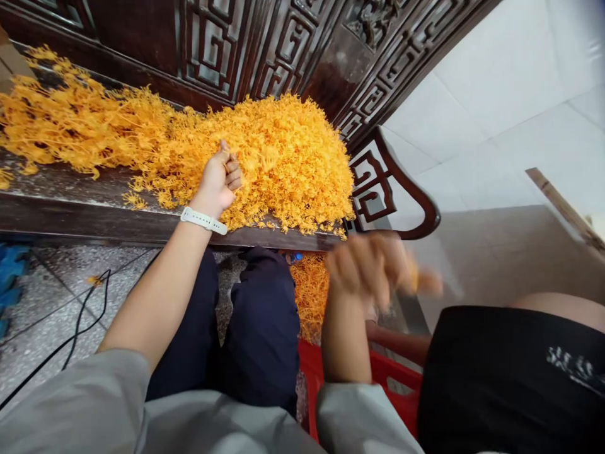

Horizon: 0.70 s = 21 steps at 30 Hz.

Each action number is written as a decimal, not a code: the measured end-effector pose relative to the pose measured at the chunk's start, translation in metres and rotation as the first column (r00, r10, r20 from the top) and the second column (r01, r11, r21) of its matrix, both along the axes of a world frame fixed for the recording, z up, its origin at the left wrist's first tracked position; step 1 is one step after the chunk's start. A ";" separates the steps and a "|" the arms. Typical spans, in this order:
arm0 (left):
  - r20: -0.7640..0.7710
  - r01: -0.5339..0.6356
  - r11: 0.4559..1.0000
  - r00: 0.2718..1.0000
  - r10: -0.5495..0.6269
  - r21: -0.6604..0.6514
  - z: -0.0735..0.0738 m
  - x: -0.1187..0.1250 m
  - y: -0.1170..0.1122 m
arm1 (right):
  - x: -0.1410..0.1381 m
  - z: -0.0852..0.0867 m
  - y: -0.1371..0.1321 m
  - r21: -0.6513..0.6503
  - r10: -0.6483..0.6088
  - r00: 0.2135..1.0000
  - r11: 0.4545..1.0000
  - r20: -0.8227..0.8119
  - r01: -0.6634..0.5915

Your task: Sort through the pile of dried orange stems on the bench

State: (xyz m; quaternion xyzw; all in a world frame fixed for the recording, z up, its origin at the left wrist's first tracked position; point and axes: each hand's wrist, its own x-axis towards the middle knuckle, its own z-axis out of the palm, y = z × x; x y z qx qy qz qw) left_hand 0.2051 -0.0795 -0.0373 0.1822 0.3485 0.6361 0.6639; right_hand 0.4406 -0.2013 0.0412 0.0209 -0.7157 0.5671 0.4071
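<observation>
A long heap of small yellow-orange frilly pieces, like artificial flower sprigs, lies along the seat of a dark wooden bench. Over the middle of the heap is my left hand, its fingers curled closed. What it holds, if anything, blends into the yellow behind it. My right hand is off the heap, past the bench's front edge, and smeared by motion. A blurred yellow spot shows among its fingers, too unclear to name.
The bench has a carved back and a curved armrest. More orange pieces lie below, beside a red plastic stool. At right, another person's leg in black shorts is close. A black cable crosses the floor.
</observation>
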 end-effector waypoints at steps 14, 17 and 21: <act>-0.053 0.092 0.995 0.995 -0.090 0.045 -0.009 0.041 -0.014 | -0.039 -0.054 0.005 0.264 -0.757 0.362 0.564 0.545 0.783; -0.009 -0.017 0.996 1.000 0.017 -0.089 -0.013 0.032 -0.003 | -0.050 -0.032 -0.043 0.588 -0.777 0.443 0.629 0.447 0.509; 0.002 -0.043 0.998 0.999 0.043 -0.039 -0.010 0.016 0.002 | -0.046 0.009 -0.069 0.683 -0.325 0.832 0.726 0.451 -0.086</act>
